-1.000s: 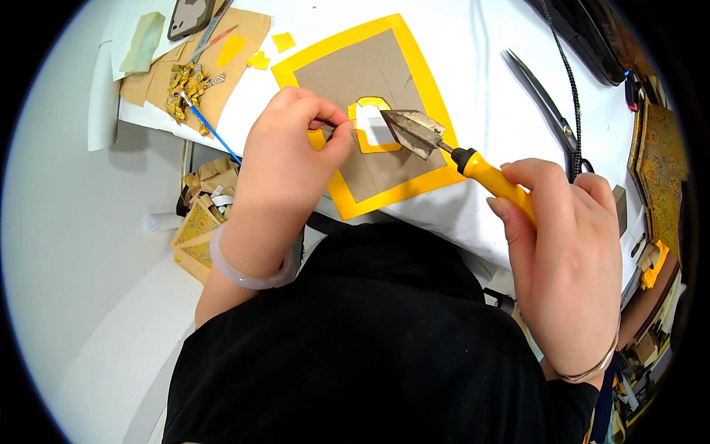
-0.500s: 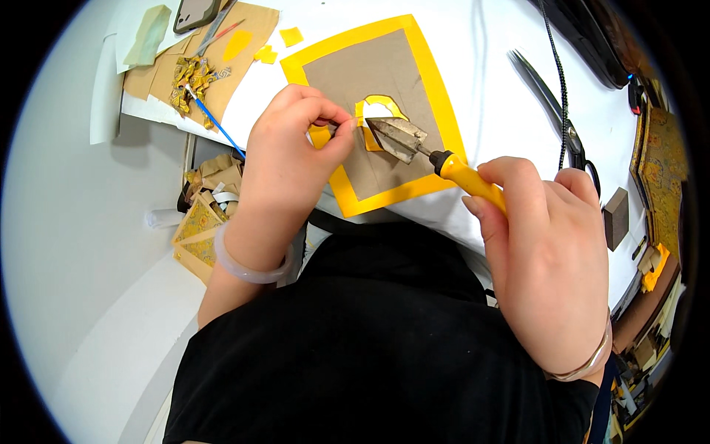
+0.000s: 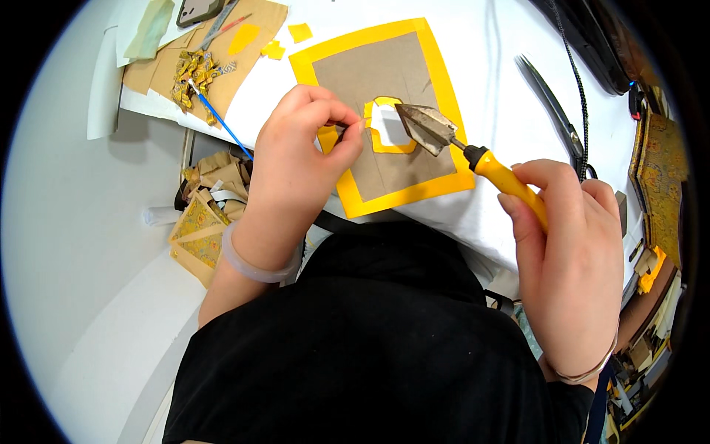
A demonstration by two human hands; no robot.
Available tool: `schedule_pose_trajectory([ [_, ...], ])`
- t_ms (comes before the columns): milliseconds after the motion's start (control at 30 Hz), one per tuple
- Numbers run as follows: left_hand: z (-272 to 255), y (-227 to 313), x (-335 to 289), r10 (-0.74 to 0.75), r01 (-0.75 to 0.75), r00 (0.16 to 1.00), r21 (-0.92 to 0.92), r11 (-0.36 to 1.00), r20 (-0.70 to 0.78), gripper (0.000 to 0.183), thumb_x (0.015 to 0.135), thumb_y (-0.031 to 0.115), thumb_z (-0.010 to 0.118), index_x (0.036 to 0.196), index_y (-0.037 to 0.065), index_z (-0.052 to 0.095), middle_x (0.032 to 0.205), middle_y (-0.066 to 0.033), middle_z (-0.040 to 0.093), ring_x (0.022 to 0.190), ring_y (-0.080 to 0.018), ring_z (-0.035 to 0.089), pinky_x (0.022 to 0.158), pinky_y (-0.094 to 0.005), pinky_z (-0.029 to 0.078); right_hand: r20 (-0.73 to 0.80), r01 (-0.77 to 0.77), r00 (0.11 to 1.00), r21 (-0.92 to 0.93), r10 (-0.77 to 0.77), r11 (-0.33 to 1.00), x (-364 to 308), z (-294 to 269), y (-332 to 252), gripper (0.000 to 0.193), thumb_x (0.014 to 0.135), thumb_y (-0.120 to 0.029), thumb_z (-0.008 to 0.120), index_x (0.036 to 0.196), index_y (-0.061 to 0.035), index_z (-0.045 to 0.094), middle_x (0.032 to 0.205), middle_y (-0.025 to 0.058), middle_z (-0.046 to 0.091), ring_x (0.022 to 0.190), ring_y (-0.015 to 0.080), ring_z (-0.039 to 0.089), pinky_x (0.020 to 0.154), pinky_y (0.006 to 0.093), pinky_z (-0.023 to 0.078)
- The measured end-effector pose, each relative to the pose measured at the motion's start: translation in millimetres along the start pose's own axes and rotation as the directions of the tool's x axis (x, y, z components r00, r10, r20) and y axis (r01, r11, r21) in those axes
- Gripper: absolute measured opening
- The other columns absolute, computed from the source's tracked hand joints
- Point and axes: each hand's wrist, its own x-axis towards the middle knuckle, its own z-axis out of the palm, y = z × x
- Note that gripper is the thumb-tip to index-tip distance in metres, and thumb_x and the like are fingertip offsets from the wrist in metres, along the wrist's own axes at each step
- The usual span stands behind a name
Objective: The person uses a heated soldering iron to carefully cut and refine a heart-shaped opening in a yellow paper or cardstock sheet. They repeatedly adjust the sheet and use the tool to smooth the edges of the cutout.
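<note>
I have the right hand (image 3: 569, 255) clamped on a yellow-handled tool (image 3: 494, 169). The left hand (image 3: 307, 140), fingertips together, overlaps the grey board (image 3: 379, 72).

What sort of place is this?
Probably a craft workspace, judging by the large scissors on a white-covered table, the grey board with a yellow border, and the crumpled patterned scraps at upper left. Whether it's a home or a workshop, I can't tell.
</note>
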Motion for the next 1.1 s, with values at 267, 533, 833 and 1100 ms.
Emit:
schedule_pose_trajectory([
  [267,6,-6,-18,0.230,-0.215,0.962,0.117,0.970,-0.144,0.025,0.088,0.004,0.087,0.108,0.004,0.071,0.106,-0.0096,0.066,0.095,-0.0242,0.067,0.083,-0.0358,0.054,-0.101,-0.045,0.994,0.002,0.045,0.999,-4,-4,20,0.016,0.106,-0.006,0.069,0.121,-0.0019,0.066,0.108,0.0167,0.077,0.099,0.0318,0.068,0.085,0.0383,0.054],
  [533,19,17,-7,0.162,-0.100,0.977,0.379,0.920,-0.136,0.026,0.085,0.017,0.088,0.098,0.007,0.068,0.103,-0.0079,0.066,0.097,-0.0302,0.067,0.087,-0.0453,0.048,-0.113,-0.060,0.992,0.006,0.061,0.998,-7,-5,18,0.016,0.106,-0.008,0.069,0.120,-0.0017,0.067,0.106,0.0158,0.077,0.097,0.0303,0.067,0.084,0.0378,0.053],
  [833,22,10,-3,0.124,-0.074,0.982,0.318,0.945,-0.141,0.015,0.084,0.009,0.084,0.092,0.006,0.071,0.101,-0.0092,0.068,0.093,-0.0309,0.069,0.084,-0.0437,0.053,-0.116,-0.005,0.993,0.060,0.011,0.998,-10,2,17,0.019,0.103,-0.007,0.073,0.120,-0.0024,0.068,0.095,0.0137,0.075,0.089,0.0298,0.062,0.082,0.0393,0.050],
  [1100,12,9,-2,0.053,-0.042,0.993,0.094,0.995,-0.110,0.011,0.087,0.004,0.082,0.090,0.002,0.072,0.097,-0.0124,0.068,0.088,-0.0338,0.071,0.079,-0.0444,0.057,-0.094,0.093,0.992,0.131,-0.081,0.987,-3,12,11,0.017,0.102,-0.009,0.075,0.114,-0.0041,0.066,0.080,0.0105,0.069,0.073,0.0311,0.061,0.082,0.0404,0.046],
])
